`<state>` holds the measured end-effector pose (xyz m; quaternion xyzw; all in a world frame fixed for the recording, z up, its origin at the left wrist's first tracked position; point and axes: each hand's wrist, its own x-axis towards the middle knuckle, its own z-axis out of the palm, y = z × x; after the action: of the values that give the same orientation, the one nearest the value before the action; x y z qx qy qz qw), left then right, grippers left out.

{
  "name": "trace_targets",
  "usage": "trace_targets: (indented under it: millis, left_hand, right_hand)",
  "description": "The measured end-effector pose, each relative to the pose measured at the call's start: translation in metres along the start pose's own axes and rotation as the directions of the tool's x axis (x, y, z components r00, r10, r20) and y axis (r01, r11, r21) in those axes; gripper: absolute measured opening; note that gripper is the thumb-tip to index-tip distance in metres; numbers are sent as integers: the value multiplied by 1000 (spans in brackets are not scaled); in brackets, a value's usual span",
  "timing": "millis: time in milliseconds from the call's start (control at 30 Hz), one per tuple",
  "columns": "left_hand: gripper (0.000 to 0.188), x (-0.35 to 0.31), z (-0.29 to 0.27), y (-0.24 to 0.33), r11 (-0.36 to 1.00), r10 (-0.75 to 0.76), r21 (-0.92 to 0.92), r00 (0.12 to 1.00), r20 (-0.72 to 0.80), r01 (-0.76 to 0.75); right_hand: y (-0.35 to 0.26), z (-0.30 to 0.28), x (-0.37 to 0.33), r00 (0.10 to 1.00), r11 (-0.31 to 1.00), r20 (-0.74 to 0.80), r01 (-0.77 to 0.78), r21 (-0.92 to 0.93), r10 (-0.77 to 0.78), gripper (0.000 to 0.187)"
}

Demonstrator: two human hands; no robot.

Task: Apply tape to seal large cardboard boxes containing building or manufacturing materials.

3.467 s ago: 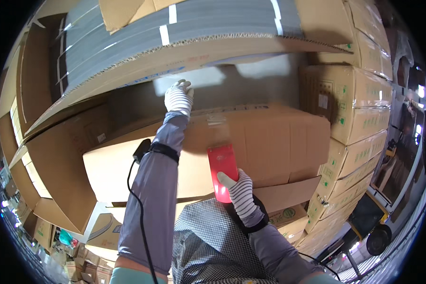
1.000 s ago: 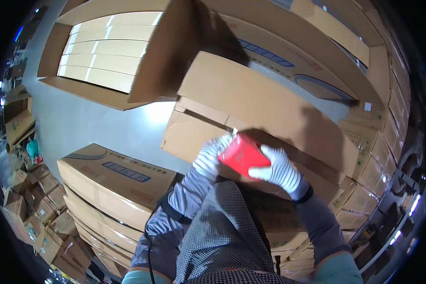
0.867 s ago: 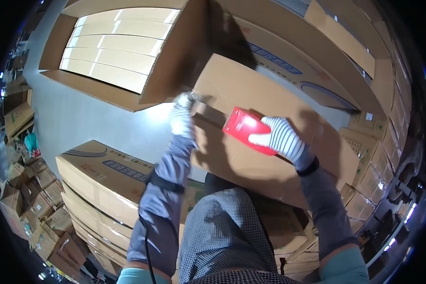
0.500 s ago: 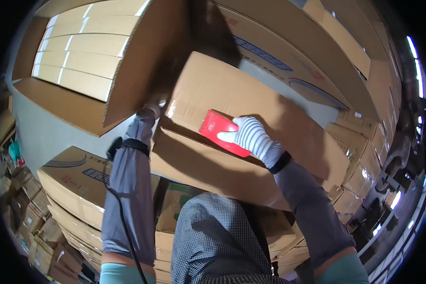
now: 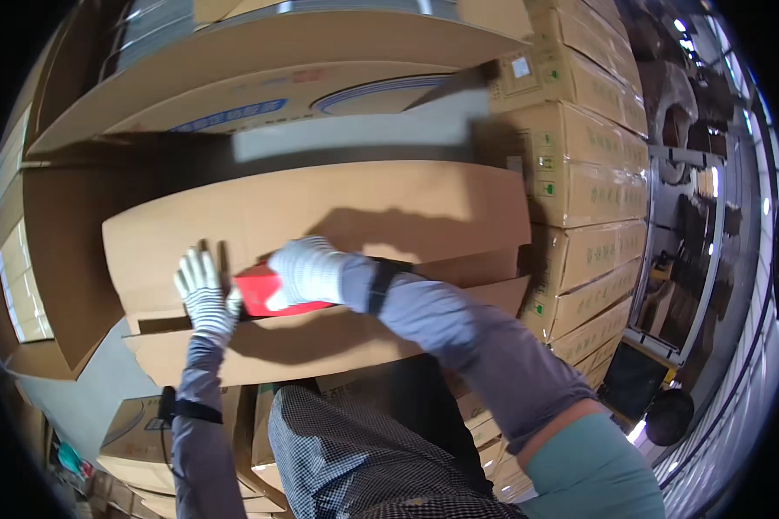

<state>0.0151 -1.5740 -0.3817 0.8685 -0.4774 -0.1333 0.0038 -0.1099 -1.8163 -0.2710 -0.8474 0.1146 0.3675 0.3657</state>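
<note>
A long brown carton lies with its flaps apart, and they could shift and skew the work if the left hand, fingers spread and seemingly empty near the left edge, eases off. The right hand curls its fingers around a red hand tool left of centre, long axis roughly along the carton's long edges, one end pointing left.

Grey floor; small bright lights
</note>
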Motion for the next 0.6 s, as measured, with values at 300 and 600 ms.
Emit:
trace_targets:
  millis: [300,600]
  left_hand:
    - [75,109,29,486,779,594,-272,803,35,-564]
    - [58,131,54,615,721,594,-321,786,-169,-614]
  right_hand:
    - [409,-2,-372,796,793,29,-599,-111,605,71]
    - [485,116,-279,735,740,-85,-671,51,672,47]
